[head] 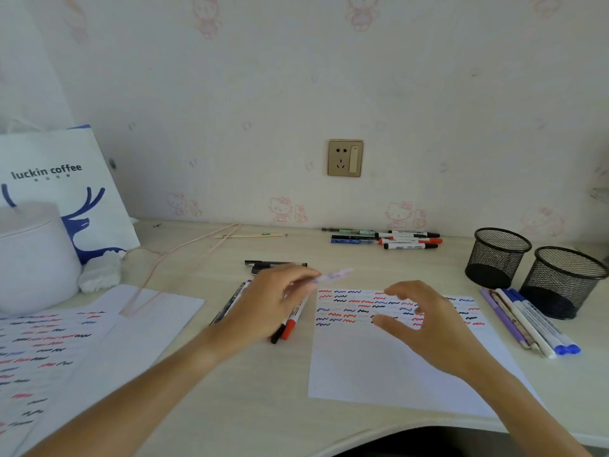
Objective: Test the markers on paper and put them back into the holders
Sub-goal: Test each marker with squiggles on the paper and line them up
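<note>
Two mesh holders [497, 255] stand at the right rear of the worktop [230, 374], both seemingly without markers inside. The left hand [267, 308] pinches a pale lilac pen [333, 275] between its fingers, lifted just above a cluster of markers [290, 321] lying left of the paper [389, 364]. This pen's long axis runs nearly level, leaning up toward the right, its free end aimed at the holders; motion blur hides which end carries the tip. It looks light, stiff and smooth, so a mid-barrel pinch should control it best. The right hand [425, 321] hovers over the squiggle rows on the paper, fingers spread and loosely bent, holding nothing. More markers [534, 321] lie beside the nearer holder, others [405, 240] by the wall.
</note>
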